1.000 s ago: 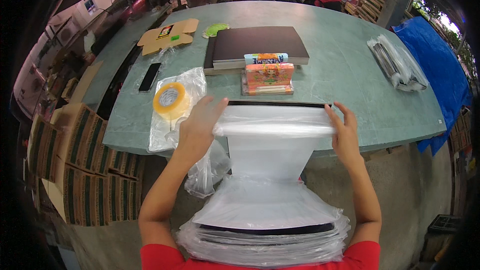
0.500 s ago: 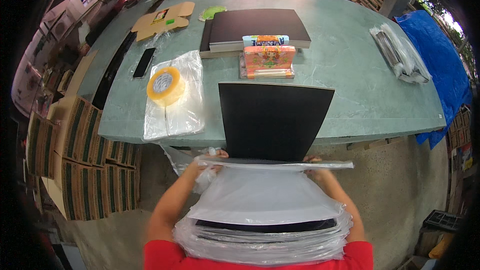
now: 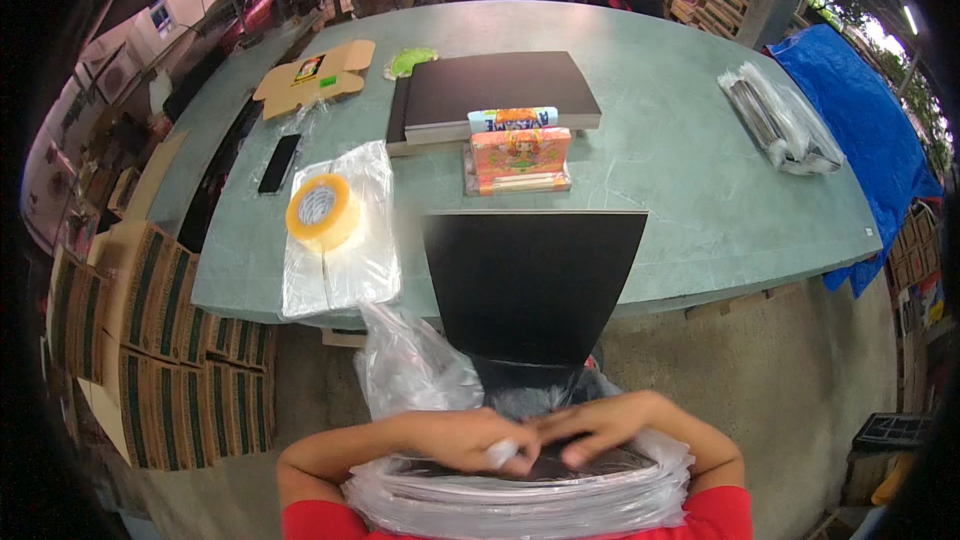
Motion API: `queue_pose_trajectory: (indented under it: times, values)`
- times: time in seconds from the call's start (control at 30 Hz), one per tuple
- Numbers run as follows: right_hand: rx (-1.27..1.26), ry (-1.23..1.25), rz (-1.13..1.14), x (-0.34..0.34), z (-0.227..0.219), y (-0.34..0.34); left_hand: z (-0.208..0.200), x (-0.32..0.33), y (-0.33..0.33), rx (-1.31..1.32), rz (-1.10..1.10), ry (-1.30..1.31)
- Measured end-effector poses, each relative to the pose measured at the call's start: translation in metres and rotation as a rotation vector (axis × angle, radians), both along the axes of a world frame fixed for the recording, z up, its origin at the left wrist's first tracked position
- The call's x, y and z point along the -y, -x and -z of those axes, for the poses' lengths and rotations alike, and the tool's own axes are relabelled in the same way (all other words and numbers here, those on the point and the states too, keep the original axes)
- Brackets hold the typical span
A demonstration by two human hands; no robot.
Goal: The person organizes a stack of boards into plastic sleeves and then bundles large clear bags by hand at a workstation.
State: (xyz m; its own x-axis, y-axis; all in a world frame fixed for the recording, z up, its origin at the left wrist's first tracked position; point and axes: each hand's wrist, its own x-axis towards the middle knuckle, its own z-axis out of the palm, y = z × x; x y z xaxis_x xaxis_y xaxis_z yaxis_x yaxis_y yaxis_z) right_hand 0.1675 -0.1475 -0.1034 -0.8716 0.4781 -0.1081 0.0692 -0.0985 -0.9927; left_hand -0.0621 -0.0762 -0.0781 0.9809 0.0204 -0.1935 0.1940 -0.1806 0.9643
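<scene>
A thin bag (image 3: 520, 485) over the stack in the lap is pinched by left hand (image 3: 470, 440) and right hand (image 3: 590, 430); it looks light, soft, slippery. Beyond the grip, a stiff black sheet (image 3: 530, 280) overhangs the surface (image 3: 700, 210).

Black sheet (image 3: 530, 280): flat, rectangular, matte; far part lies on the desk (image 3: 690, 210) near edge, near part overhangs toward the person. Bagged stack (image 3: 520, 495): dark sheets in clear crinkled plastic, lying flat at the person's lap, both hands resting on top at its middle.
</scene>
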Motion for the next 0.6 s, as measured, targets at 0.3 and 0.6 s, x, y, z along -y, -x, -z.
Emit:
queue_pose_trajectory:
  times: [0.3, 0.6]
  values:
    - [0.66, -0.033, 0.102, -0.039, 0.084, 0.011, 0.118, -0.039, -0.028, -0.131, -0.593, -0.378]
    - [-0.225, 0.053, 0.944, -0.05, -0.036, 0.017, -0.031, -0.08, -0.035, 0.436, -0.854, 0.283]
